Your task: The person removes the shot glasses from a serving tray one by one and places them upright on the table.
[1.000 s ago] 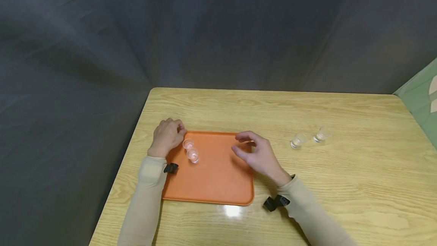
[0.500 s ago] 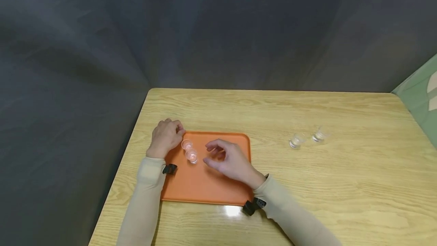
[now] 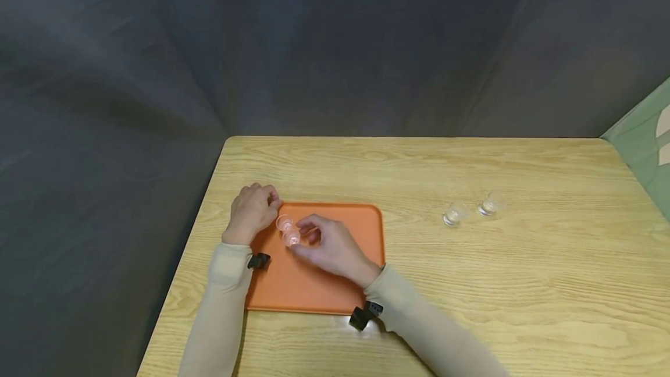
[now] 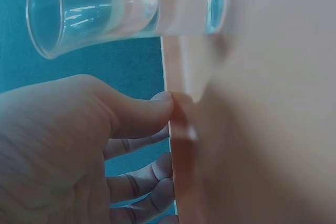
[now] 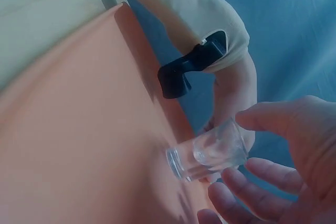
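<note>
Two clear shot glasses stand close together on the orange tray (image 3: 314, 295), a nearer glass (image 3: 291, 238) and a farther glass (image 3: 284, 222). My right hand (image 3: 335, 251) is at the nearer one, thumb and fingers spread on either side. In the right wrist view, the thumb and fingertips (image 5: 233, 179) lie right at that glass's (image 5: 202, 153) rim. My left hand (image 3: 251, 212) grips the tray's far-left rim. In the left wrist view, its thumb (image 4: 152, 114) lies on the rim, with the other fingers at the outer side.
Two more shot glasses stand on the wooden table (image 3: 523, 284) right of the tray, one glass (image 3: 454, 214) slightly nearer than the other glass (image 3: 490, 205). A dark cloth (image 3: 387, 51) hangs behind and left of the table. Each wrist carries a small black camera mount.
My right hand has moved left across the tray, from its right side to the nearer shot glass. The left hand stays at the rim, and the glasses keep their places.
</note>
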`<state>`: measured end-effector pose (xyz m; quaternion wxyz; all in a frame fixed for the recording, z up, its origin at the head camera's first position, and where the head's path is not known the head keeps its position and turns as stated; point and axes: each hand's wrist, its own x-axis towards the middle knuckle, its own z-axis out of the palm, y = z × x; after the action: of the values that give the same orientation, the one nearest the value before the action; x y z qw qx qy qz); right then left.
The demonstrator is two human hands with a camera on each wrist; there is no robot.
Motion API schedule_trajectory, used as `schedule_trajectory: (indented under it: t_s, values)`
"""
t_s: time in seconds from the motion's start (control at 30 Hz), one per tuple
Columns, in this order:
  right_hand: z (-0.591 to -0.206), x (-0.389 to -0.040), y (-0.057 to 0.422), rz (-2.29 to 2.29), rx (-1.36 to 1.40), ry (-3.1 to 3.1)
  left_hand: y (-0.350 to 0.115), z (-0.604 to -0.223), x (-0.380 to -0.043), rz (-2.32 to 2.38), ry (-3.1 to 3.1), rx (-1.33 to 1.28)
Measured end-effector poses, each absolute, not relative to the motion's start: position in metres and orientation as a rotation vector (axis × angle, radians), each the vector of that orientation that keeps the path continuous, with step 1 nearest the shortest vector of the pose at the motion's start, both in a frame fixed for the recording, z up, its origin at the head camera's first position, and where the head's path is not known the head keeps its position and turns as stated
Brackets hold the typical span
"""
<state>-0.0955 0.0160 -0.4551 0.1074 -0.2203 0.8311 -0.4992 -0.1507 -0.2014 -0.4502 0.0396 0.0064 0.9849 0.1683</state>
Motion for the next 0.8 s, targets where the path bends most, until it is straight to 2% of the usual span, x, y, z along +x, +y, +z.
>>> schedule_trajectory:
  t_s: [0.8]
  values:
    - [-0.468,-0.096,0.008,-1.446,-0.653,2.463,-0.201,-0.451,-0.150,0.515,3.019,0.020]
